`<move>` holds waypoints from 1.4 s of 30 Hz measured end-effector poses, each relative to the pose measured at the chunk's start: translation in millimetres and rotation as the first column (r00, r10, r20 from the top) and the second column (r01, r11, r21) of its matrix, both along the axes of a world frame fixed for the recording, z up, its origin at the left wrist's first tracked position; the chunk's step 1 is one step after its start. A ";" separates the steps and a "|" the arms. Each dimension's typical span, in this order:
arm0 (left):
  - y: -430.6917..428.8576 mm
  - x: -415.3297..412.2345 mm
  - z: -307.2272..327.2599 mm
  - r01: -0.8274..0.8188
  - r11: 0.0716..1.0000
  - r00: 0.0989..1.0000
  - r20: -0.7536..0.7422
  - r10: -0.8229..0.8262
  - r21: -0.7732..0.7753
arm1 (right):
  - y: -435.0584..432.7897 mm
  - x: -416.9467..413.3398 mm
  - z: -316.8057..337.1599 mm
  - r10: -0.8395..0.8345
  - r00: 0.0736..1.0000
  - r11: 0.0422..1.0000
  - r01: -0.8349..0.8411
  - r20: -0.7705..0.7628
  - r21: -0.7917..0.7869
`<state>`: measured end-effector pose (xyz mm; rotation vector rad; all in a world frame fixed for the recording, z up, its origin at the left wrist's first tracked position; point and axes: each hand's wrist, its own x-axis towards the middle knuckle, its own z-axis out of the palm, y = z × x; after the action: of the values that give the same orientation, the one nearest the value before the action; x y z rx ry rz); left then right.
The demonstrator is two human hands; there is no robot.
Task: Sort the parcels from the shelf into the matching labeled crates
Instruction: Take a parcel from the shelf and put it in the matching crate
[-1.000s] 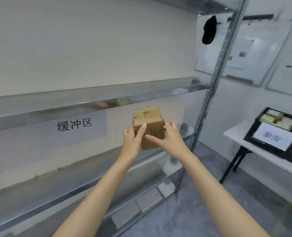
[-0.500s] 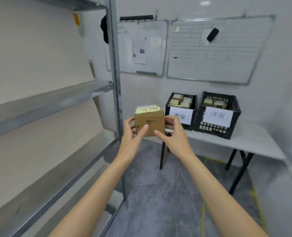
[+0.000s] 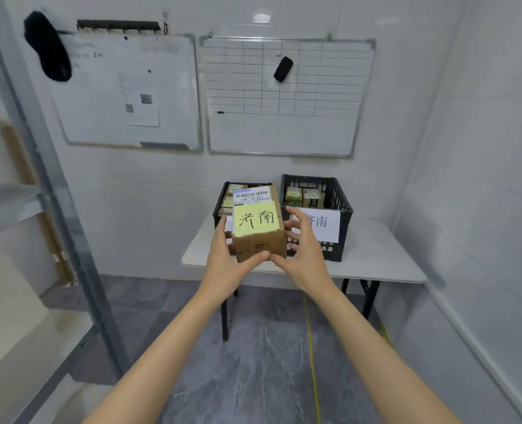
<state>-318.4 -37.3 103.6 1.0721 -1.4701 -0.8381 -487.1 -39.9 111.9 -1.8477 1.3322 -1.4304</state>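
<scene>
I hold a small brown cardboard parcel (image 3: pixel 261 246) in front of me with both hands. Its top carries a barcode label and a yellow note with handwritten 济南. My left hand (image 3: pixel 227 263) grips its left side and front edge; my right hand (image 3: pixel 302 252) grips its right side. Behind the parcel, two black crates stand on a white table (image 3: pixel 376 264). The right crate (image 3: pixel 336 194) bears a white sign reading 济南 and holds several parcels. The left crate (image 3: pixel 223 203) also holds parcels, and its sign is hidden behind my parcel.
A metal shelf upright (image 3: pixel 48 185) and shelf boards fill the left edge. Two whiteboards (image 3: pixel 281 96) hang on the wall above the table. A yellow line (image 3: pixel 311 362) runs along the grey floor under the table. A white wall closes off the right side.
I have turned right from the shelf toward the table, carrying the parcel with both hands. The parcel is tilted so its top labels face me, and the crates now lie straight ahead.
</scene>
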 end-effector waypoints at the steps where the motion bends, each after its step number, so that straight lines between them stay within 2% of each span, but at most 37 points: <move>1: -17.8 -3.9 -1.1 0.005 1.000 1.000 0.022 -0.004 -0.007 | -12.9 -3.0 -1.2 -0.020 1.000 1.000 0.020 0.000 -0.014; 9: -119.9 -46.5 -20.8 0.063 0.998 0.994 0.094 -0.061 -0.019 | -92.8 -38.8 -17.4 -0.113 0.992 0.993 0.111 -0.048 -0.047; 17: -203.9 -98.1 -37.7 0.064 0.998 0.986 0.158 -0.060 -0.025 | -176.1 -86.4 -40.4 -0.126 0.989 0.992 0.127 -0.077 0.005; 30: -370.0 -202.3 -37.0 0.054 0.995 0.953 0.303 -0.025 -0.086 | -357.2 -198.2 -48.0 -0.047 0.987 0.997 0.055 -0.153 0.047; 35: -416.3 -228.1 -42.5 0.048 0.998 0.941 0.336 -0.034 -0.033 | -415.8 -227.0 -59.9 0.040 0.979 0.996 -0.023 -0.200 0.090; 38: -439.9 -239.1 -49.5 0.072 0.997 0.928 0.368 -0.064 -0.008 | -441.0 -239.5 -70.8 0.067 0.984 0.990 -0.044 -0.167 0.137; 42: -470.0 -254.2 -59.9 0.078 0.997 0.909 0.409 -0.083 0.029 | -475.0 -258.2 -82.0 0.057 0.981 0.985 -0.025 -0.185 0.173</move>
<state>-572.5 -507.3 43.7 1.2566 -1.8732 -0.7036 -745.3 -514.8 29.9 -1.9226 1.4482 -1.1049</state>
